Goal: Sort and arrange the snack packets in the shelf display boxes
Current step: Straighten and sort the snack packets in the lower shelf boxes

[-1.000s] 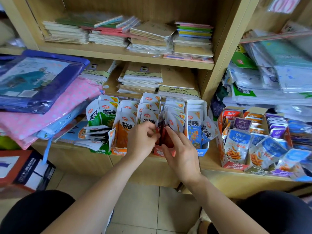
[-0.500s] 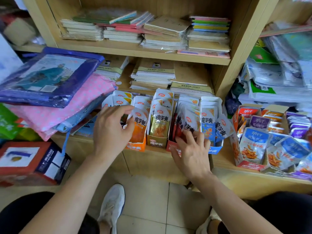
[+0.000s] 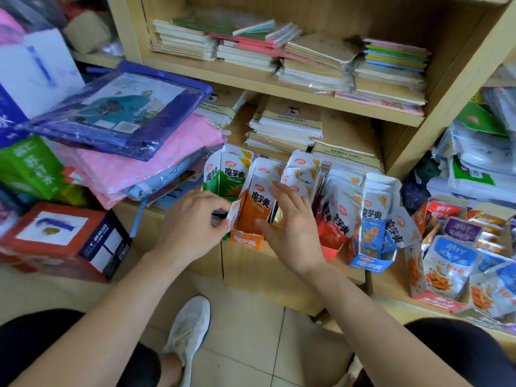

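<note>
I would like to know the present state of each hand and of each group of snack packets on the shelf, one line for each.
orange box, upright, open at the top, holding packets
orange packets, standing in the orange box
left hand, pinches the orange box's left flap
right hand, fingers spread, resting on the orange packets
green packets, standing upright
red packets, standing, tightly packed
blue box, full, one packet leaning out at its right

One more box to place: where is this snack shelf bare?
Only a narrow shelf wedge between the blue box and red-based box. Green box through blue box stand packed; left hand and right hand crowd the orange box.
</note>
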The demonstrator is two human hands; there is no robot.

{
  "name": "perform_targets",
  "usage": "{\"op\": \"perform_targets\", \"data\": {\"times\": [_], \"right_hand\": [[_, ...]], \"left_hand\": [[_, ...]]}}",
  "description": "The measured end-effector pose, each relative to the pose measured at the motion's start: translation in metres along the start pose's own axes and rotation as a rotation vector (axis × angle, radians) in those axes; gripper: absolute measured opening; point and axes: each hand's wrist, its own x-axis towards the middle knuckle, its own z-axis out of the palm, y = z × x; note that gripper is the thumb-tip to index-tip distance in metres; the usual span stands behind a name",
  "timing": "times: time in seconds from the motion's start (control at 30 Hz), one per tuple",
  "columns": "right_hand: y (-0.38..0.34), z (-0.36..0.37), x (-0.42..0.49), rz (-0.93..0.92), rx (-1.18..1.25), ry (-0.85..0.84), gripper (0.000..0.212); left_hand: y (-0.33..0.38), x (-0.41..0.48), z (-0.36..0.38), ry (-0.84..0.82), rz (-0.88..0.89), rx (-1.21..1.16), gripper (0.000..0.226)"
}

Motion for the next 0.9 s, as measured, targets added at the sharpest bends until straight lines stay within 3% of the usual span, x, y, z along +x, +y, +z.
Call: {"op": "perform_targets", "data": {"times": [0.17,0.27,0.37,0.43,0.53,0.63,0.73,0.8,0.9], "right_hand": [[0.004,0.016,0.025,0.117,0.082,-0.045,0.074],[0.005,0.013,0.026,0.121,0.174,-0.009,0.049],[0.003,0.003,0.014,-0.02,0.244,-0.017,0.019],[0.003,-0.001,0.002,-0.109,0.244,-0.059,0.014],[0.009,0.003,-0.007,-0.097,0.252,-0.083,0.012],[0.011,0.006,-0.005,-0.063,0.247,-0.045,0.022],[0.007,0.003,0.004,-0.067,0.264,-0.062,0.059],[0.008,0.002,0.012,-0.167,0.186,-0.132,0.076],[0.007,0.008,0.017,-0.317,0.047,-0.129,0.061]], "left_hand": [[-0.002,0.002,0.009,0.119,-0.128,-0.126,0.011],[-0.003,0.006,0.009,0.131,-0.189,-0.165,0.004],[0.001,0.009,0.01,0.152,-0.183,-0.18,0.004],[0.001,0.011,0.012,0.162,-0.181,-0.203,0.004],[0.0,0.013,0.016,0.157,-0.152,-0.27,0.005],[-0.001,0.013,0.013,0.05,-0.068,-0.334,0.011],[-0.006,0.015,-0.003,-0.162,-0.062,-0.414,0.025],[-0.015,0.012,-0.018,-0.166,-0.112,-0.414,0.037],[-0.028,0.004,-0.03,-0.188,-0.119,-0.198,0.052]]}}
